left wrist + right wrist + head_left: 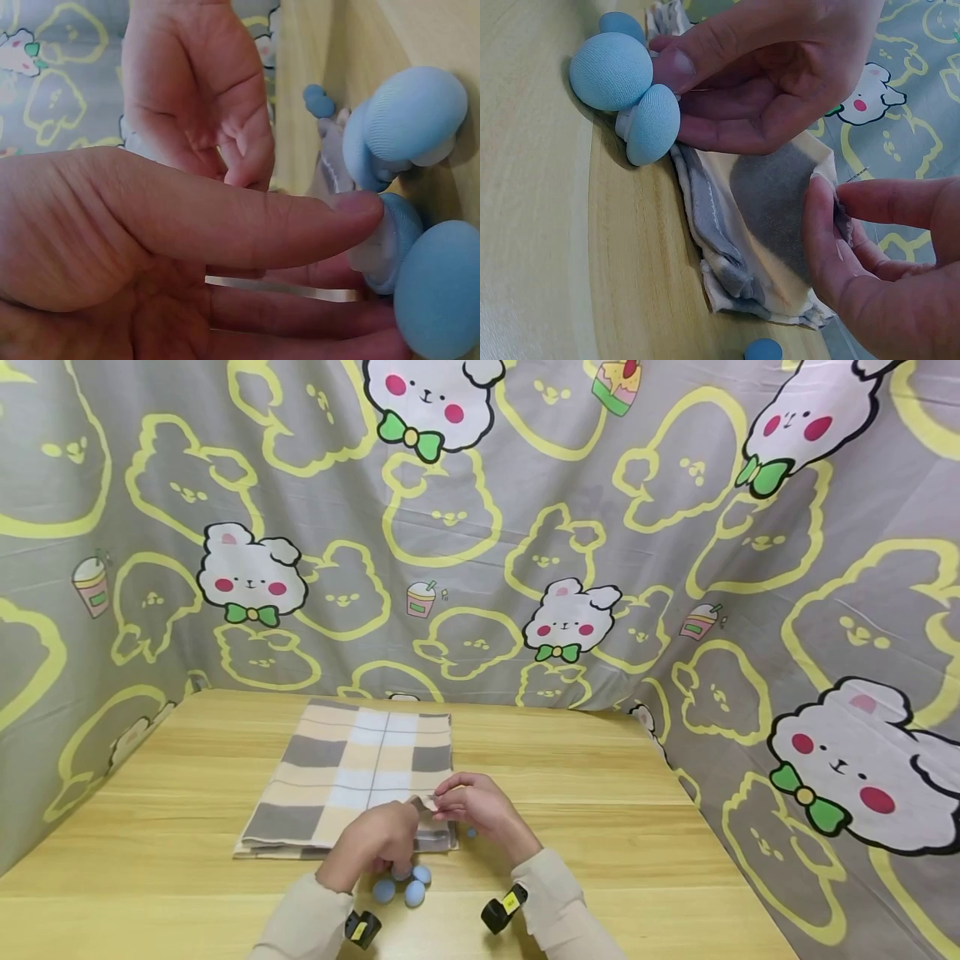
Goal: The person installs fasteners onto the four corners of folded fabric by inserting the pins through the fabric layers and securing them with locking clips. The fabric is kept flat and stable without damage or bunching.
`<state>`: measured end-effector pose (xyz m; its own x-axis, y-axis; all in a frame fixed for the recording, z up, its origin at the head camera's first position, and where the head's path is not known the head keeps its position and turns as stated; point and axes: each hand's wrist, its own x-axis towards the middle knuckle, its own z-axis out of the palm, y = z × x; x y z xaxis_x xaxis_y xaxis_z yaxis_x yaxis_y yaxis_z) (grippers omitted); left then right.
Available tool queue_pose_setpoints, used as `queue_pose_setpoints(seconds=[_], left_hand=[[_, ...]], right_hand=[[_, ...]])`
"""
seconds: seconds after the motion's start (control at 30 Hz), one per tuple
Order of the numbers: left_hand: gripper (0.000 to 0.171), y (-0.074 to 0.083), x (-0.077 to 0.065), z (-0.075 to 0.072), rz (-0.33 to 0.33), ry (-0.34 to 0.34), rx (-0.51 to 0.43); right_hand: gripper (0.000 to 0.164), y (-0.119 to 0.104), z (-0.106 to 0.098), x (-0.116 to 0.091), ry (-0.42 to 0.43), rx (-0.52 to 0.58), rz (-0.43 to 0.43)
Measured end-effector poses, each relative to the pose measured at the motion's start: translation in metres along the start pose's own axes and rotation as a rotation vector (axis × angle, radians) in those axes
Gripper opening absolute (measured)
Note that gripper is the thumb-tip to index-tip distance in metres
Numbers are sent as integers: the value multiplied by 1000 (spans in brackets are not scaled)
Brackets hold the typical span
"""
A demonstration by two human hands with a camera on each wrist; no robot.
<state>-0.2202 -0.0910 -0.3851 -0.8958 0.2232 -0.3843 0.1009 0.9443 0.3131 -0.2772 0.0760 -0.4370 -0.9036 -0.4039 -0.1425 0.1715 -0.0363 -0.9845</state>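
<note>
A folded plaid cloth in grey, cream and white lies on the table. My right hand pinches a raised corner of it between thumb and fingers. A thin needle-like pin shows at that pinched corner in the right wrist view. Beside the cloth's near edge, my left hand reaches down to a cluster of pale blue dome-shaped caps. Its thumb and fingers pinch one blue cap with a white underside. Part of that cap is hidden by the thumb.
A smaller blue piece lies on the table by the cloth's right corner, under my right hand. The wooden table is bordered behind and at the sides by a hanging grey curtain with cartoon prints.
</note>
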Motion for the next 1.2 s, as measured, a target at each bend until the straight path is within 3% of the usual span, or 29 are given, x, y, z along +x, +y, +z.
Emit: queue_pose_setpoints(seconds=[0.37, 0.53, 0.73, 0.87, 1.0, 1.2], left_hand=[[20, 1, 0, -1, 29, -33, 44], [20, -7, 0, -7, 101, -7, -52], [20, -20, 1, -16, 210, 115, -226], [17, -25, 5, -21, 220, 209, -331], [11, -27, 10, -24, 213, 330, -372], [23, -31, 19, -23, 246, 475, -445]], right_hand=[[15, 1, -1, 0, -9, -5, -7], [15, 1, -1, 1, -4, -2, -5], [14, 2, -1, 1, -1, -10, 2], [15, 1, 0, 1, 7, -16, 4], [16, 1, 0, 1, 8, -16, 8], [18, 0, 0, 1, -7, -23, 4]])
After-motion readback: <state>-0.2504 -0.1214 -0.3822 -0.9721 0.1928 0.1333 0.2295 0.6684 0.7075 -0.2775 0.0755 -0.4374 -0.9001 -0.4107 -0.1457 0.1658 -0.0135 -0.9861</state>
